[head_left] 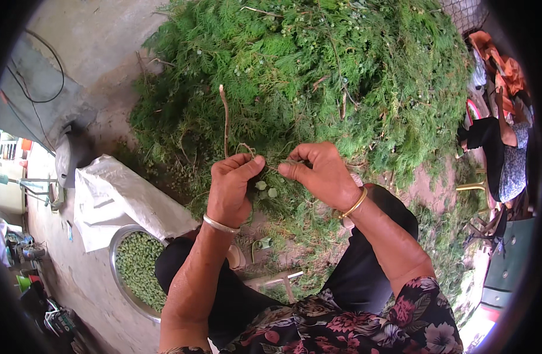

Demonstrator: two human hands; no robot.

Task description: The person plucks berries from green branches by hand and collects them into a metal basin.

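My left hand (228, 192) is closed in a pinch around a conifer branch, whose bare brown stem (225, 115) sticks up past the fingers. Pale green cones (266, 190) hang on green sprigs just below my fingertips. Across a small gap, my right hand (324, 176) pinches thumb against forefinger on a thin part of the branch; its tip is partly hidden by the fingers. Beyond both hands rises a large heap of feathery green conifer branches (306, 76). At my left knee stands a round metal basin (113, 268) full of small green cones (142, 265).
A white sack (126, 194) lies beside the basin, partly over its rim. Loose clippings (309, 256) cover the ground between my legs. At the far right another person sits in a patterned top (513, 168). A black cable (57, 59) loops at upper left.
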